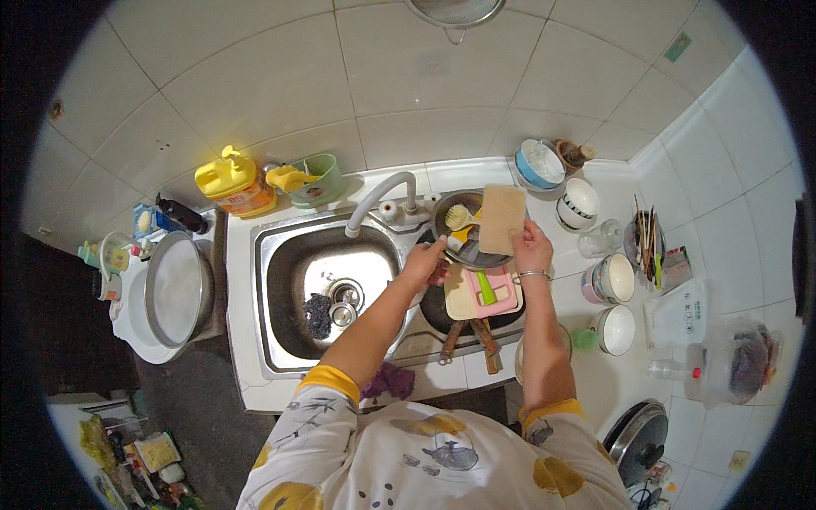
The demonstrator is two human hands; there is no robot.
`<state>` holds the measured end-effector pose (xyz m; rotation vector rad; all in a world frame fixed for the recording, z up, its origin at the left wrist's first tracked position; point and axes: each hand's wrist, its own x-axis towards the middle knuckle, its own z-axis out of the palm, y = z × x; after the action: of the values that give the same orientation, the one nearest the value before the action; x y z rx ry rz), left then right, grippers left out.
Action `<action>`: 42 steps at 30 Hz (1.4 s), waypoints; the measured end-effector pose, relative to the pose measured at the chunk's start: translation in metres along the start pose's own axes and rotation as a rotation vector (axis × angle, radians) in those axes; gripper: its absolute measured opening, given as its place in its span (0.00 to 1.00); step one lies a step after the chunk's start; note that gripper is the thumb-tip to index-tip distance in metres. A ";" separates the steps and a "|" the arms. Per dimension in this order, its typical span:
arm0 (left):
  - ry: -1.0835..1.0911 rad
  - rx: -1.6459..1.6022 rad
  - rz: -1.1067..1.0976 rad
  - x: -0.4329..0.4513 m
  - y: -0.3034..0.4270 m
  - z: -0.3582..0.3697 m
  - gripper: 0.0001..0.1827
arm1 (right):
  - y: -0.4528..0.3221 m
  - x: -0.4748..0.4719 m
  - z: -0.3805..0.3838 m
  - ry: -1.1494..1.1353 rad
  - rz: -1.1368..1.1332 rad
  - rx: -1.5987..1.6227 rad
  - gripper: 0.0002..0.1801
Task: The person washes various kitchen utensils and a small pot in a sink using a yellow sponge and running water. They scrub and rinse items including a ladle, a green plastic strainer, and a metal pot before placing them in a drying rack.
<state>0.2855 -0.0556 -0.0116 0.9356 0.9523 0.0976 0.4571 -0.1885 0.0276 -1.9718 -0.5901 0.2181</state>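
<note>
My right hand (532, 245) grips the lower right corner of a tan rectangular board or sheet (502, 217), raised over the right side of a dark round pan (472, 256). In the pan lie a round-headed scrub brush (457, 218) and a yellow-and-white tool (459, 239). My left hand (424, 262) is at the pan's left rim, thumb near the edge; whether it grips the rim is unclear. Just below, a pink-and-cream cutting board (456, 299) with a green-handled tool (486, 288) rests over the smaller sink basin. Wooden handles (489, 354) stick out beneath it.
Left of my hands is a steel sink (280, 287) with a drain strainer (344, 314) and grey faucet (382, 194). Behind it stand a yellow detergent jug (236, 185) and green caddy (319, 191). Several bowls (617, 278) and a glass jar (600, 238) line the right counter.
</note>
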 end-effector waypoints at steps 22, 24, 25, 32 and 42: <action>0.134 -0.078 0.006 -0.101 -0.039 -0.139 0.14 | -0.018 -0.050 0.027 -0.086 0.206 0.932 0.17; 0.113 -0.124 0.018 -0.116 -0.045 -0.163 0.12 | -0.015 -0.053 0.038 -0.165 0.225 0.900 0.16; 0.144 -0.181 0.070 -0.123 -0.048 -0.169 0.12 | -0.013 -0.054 0.043 -0.203 0.230 0.884 0.16; 0.342 -0.223 0.084 -0.140 -0.061 -0.205 0.08 | 0.004 -0.071 0.084 -0.285 0.259 0.461 0.19; 0.367 -0.225 0.081 -0.112 -0.099 -0.247 0.11 | 0.023 -0.083 0.115 -0.249 0.135 0.230 0.11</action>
<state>0.0059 -0.0090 -0.0677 0.7594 1.2125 0.4486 0.3473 -0.1468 -0.0542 -1.7735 -0.5636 0.5961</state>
